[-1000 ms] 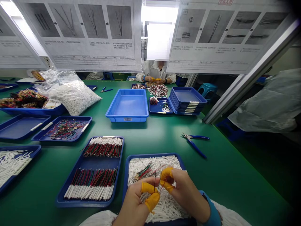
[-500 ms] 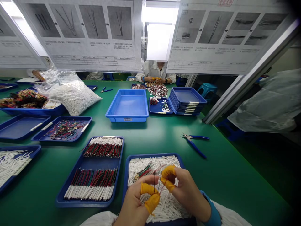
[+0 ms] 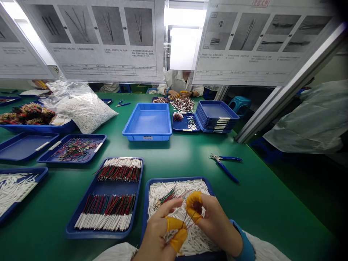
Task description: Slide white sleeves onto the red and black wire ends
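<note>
Both my hands are over a blue tray heaped with short white sleeves. My left hand, with yellow finger cots on thumb and forefinger, pinches thin wires, one of them dark. My right hand, also in yellow cots, is closed in a pinch at the wires' upper part. How many wires lie between the fingers is hard to make out. A small bunch of red, green and black wires rests on the white sleeves just beyond my left hand.
Left of my hands, a blue tray holds two rows of white-sleeved wires. Blue-handled cutters lie to the right. Ahead are a blue bin, stacked trays and a bag of white pieces. A person works across the table.
My left thumb and forefinger have shifted slightly right, closer to my right hand, and the wires now slant more. Across the table, the co-worker's hands have moved a little apart.
</note>
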A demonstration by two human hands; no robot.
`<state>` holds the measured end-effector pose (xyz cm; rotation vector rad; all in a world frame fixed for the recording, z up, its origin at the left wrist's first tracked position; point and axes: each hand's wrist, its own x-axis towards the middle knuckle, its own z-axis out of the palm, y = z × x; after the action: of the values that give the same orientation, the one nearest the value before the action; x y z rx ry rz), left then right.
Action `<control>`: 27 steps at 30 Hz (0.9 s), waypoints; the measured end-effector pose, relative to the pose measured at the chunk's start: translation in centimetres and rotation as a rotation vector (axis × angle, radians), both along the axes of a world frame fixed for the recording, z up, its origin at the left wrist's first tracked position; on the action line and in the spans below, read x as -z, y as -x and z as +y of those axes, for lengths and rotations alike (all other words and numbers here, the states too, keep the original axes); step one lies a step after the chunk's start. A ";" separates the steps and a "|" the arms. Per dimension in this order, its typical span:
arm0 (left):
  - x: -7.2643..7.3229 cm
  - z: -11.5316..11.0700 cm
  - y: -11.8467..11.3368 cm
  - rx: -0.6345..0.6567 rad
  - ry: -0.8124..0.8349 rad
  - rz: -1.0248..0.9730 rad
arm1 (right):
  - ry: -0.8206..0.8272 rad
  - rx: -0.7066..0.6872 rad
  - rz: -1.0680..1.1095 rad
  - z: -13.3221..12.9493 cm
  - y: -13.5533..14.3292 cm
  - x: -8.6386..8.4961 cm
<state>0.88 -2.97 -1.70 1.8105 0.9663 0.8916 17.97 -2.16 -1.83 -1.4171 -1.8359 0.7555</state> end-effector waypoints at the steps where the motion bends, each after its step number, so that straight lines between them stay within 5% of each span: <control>1: -0.1 0.0 0.0 -0.016 0.019 -0.014 | 0.000 0.004 -0.004 0.0 0.0 0.1; 16: 1.6 0.5 -0.2 -0.078 0.389 -0.327 | -0.006 0.043 0.026 0.0 0.0 0.3; 27: 1.6 0.5 -0.2 -0.071 0.343 -0.250 | 0.003 0.009 0.042 0.3 0.0 0.7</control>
<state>1.07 -2.49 -3.26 1.3496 0.9609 0.9088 17.96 -1.90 -2.50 -1.4002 -1.7954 0.7780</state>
